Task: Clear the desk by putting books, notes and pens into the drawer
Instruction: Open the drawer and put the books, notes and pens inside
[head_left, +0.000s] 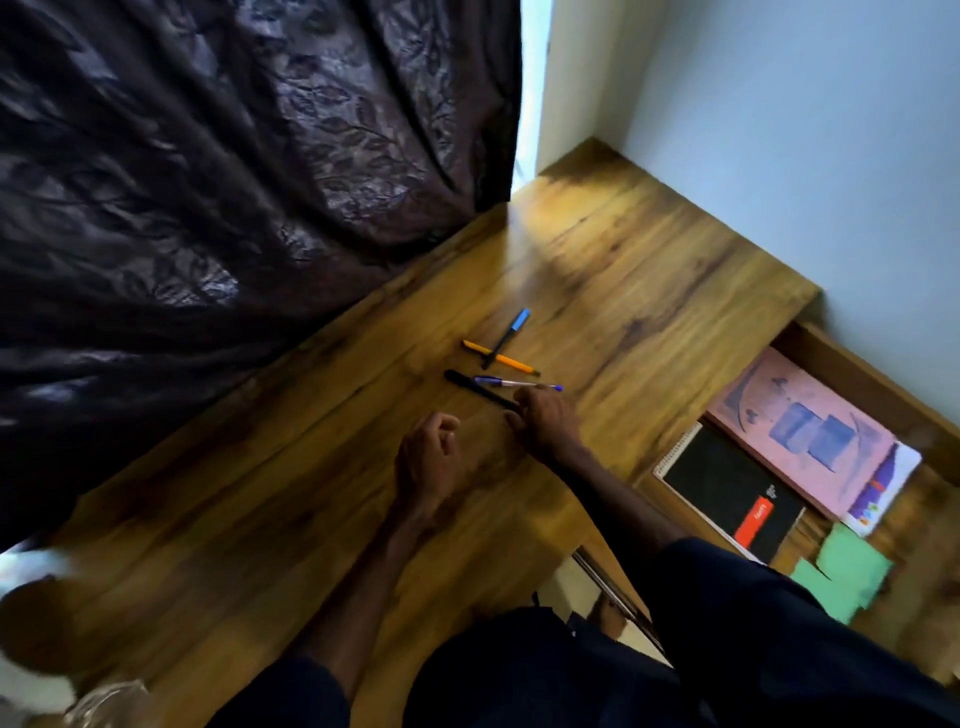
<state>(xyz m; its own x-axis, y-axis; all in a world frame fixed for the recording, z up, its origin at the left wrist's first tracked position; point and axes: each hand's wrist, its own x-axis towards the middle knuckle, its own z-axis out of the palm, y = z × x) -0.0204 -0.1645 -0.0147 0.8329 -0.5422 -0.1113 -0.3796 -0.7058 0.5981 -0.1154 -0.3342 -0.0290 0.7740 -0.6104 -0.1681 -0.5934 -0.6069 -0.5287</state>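
Drawer partly cut off, right hand hiding black pen end

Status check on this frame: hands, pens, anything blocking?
Left hand curled, empty. Right hand pinches black pen by its end. Blue-capped pen, orange pen, clear pen loose on desk. Pink book, black notebook, green notes in open drawer. Nothing blocking.
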